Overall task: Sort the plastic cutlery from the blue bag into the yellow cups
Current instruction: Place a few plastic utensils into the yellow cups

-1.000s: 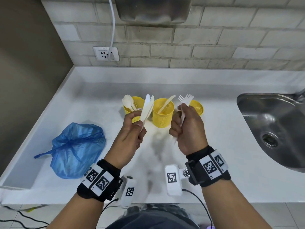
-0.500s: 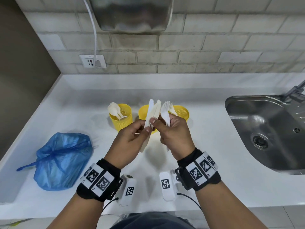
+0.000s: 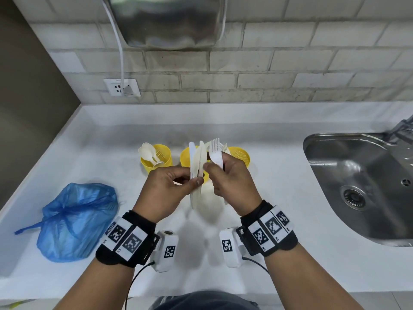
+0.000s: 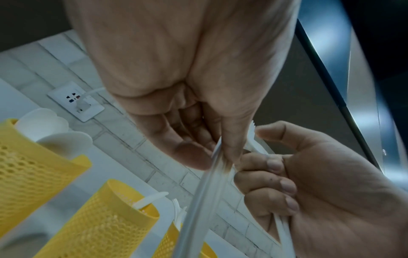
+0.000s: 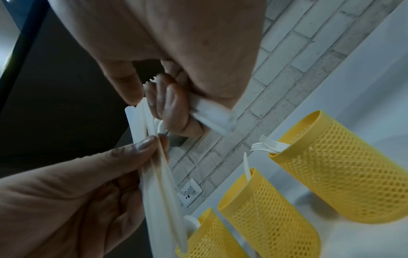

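My left hand (image 3: pixel 195 179) pinches a bundle of white plastic knives (image 3: pixel 196 166) upright over the counter, in front of the middle yellow cup (image 3: pixel 185 156). Close beside it, my right hand (image 3: pixel 214 167) grips white forks (image 3: pixel 215 152) by their handles, and its thumb reaches against the knives. The left yellow cup (image 3: pixel 157 162) holds spoons (image 3: pixel 147 152). In the right wrist view the right yellow cup (image 5: pixel 331 165) holds forks (image 5: pixel 268 145) and the middle cup (image 5: pixel 264 209) a knife (image 5: pixel 246 165). The blue bag (image 3: pixel 76 220) lies crumpled at the left of the counter.
A steel sink (image 3: pixel 357 186) is set into the white counter (image 3: pixel 279 198) at the right. Behind stands a brick wall with a socket (image 3: pixel 121 87), a plugged cable and a metal appliance (image 3: pixel 169 21) above. A dark wall (image 3: pixel 29 97) bounds the left side.
My hands have come together: the right hand with the forks moved left until its thumb met the knives in my left hand. The view has shifted closer and slightly right.
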{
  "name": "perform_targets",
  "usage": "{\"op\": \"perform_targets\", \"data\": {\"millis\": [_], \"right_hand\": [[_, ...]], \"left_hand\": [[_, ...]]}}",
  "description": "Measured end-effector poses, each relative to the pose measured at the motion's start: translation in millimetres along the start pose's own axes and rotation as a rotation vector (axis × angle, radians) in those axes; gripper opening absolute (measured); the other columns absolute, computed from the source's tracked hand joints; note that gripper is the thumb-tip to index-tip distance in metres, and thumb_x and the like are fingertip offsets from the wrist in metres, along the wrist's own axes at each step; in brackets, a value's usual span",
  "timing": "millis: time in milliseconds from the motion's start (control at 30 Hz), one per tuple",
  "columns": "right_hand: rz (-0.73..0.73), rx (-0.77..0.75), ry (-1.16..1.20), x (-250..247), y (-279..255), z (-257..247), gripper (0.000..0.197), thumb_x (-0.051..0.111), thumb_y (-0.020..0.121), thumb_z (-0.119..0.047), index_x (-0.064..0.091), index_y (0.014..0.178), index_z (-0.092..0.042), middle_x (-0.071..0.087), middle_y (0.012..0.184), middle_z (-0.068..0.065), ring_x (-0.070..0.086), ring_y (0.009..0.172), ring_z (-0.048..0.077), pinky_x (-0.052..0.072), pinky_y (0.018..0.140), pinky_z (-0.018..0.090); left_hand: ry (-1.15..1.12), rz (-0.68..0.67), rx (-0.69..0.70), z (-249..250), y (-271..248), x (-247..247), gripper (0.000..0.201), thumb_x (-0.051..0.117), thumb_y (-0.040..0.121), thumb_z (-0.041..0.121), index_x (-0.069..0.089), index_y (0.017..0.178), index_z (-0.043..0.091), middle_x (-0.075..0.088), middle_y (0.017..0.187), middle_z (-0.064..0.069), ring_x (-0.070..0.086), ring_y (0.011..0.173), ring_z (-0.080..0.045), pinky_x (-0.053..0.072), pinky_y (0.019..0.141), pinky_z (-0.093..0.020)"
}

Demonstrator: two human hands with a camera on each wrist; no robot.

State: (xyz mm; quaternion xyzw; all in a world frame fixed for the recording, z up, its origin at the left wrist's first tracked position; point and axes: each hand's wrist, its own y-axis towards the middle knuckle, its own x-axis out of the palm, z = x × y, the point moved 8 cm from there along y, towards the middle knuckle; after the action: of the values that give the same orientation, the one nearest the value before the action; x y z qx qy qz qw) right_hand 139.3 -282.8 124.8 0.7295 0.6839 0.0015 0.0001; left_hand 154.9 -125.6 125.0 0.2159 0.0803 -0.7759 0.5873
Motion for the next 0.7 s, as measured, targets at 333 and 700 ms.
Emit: {"op": "perform_targets", "data": {"millis": [333,700], "right_hand": [[0.189,0.157,0.161,-48,8,35,0.022,0.048,0.081,-0.025,0.065,0.081,-0.010,0.054,0.060,0.001,0.048,0.056,0.021,0.042,0.067,0.040],[0.353,-0.076,0.091,-107,54,-5,0.018,0.060,0.100,-0.007,0.075,0.099,-0.017,0.068,0.083,-0.001,0.063,0.078,0.014,0.054,0.079,0.030]], "left_hand": [[-0.086,0.115,-0.069,-6,22,-11,0.005,0.075,0.091,0.013,0.076,0.092,0.008,0.076,0.084,-0.010,0.069,0.068,-0.018,0.063,0.071,-0.035],[0.220,0.198,0.091,14,90,-20,0.016,0.073,0.086,0.030,0.066,0.098,0.022,0.072,0.081,0.004,0.071,0.074,-0.015,0.061,0.072,-0.041]]}}
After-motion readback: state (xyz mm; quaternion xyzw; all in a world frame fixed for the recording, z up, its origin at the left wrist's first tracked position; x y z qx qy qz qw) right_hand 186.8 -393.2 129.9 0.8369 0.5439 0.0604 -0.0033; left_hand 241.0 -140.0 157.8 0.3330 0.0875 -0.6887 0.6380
